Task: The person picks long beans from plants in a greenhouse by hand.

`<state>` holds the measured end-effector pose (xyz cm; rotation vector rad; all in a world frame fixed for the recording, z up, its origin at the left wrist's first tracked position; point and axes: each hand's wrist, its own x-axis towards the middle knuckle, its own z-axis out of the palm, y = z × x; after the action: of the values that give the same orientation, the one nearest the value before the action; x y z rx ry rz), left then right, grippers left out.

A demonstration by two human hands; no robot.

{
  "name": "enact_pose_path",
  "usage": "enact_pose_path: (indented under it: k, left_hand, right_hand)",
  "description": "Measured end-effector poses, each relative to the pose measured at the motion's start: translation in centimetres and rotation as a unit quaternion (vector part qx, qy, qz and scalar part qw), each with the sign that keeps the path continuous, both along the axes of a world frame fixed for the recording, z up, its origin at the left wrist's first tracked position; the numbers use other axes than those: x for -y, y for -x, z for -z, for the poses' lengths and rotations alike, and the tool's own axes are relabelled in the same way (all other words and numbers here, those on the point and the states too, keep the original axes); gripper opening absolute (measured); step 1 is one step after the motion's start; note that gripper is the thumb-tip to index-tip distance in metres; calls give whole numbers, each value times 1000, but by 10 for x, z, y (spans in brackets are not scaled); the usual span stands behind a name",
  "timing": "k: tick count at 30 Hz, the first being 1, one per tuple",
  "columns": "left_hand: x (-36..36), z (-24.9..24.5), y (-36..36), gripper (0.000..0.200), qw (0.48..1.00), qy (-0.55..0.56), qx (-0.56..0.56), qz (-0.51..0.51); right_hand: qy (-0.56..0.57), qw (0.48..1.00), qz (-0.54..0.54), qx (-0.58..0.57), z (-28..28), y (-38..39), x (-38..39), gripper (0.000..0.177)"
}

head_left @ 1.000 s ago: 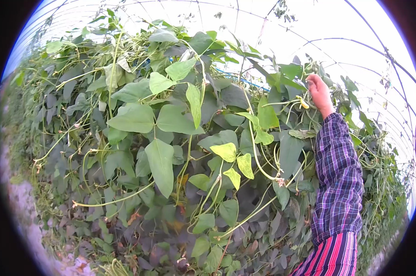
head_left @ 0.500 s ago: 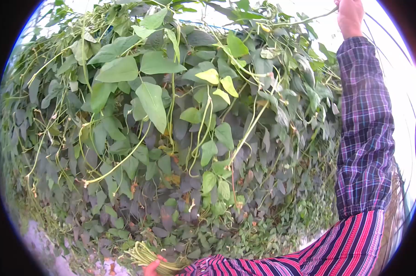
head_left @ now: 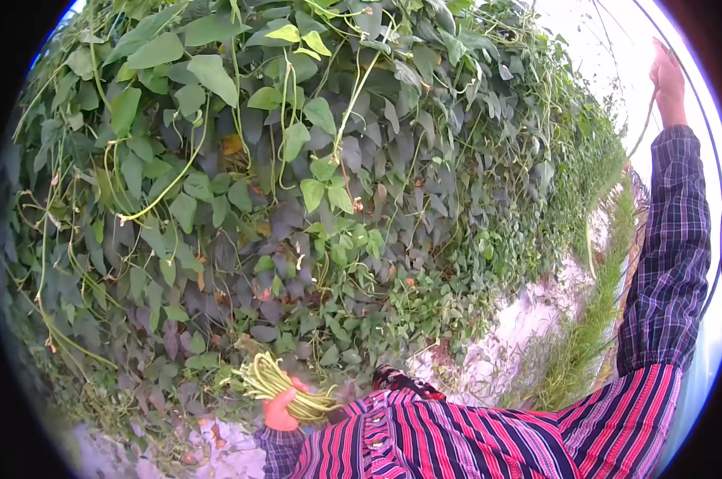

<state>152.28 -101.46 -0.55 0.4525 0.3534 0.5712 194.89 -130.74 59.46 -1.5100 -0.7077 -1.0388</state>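
Observation:
At the bottom, my left hand [head_left: 282, 409] is wrapped round a bundle of long green beans [head_left: 267, 377], held low before the striped clothing. Up at the top right, my right hand [head_left: 667, 76] is raised with its fingers closed, and a long thin green bean [head_left: 645, 124] hangs down from it. Several more long beans hang among the leaves, one of them curved [head_left: 169, 188] at the left.
A tall wall of leafy vines [head_left: 361, 199] spans the left and middle. Pale ground sheeting [head_left: 528, 335] lies at its foot on the right, beside a strip of green grass [head_left: 596, 339]. Bright plastic covering shows at the upper right.
The view has tilted down and turned right. My right hand has moved away from the vines with the long bean. My left hand with the bundle now shows more fully.

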Motion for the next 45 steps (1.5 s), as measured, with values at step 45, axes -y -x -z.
enact_pose_path:
  k: [45]
  left_hand:
    - [273, -3, -172, 41, 987, 32, -80, -133]
  right_hand:
    - [268, 607, -511, -546, 457, -243, -5, 28]
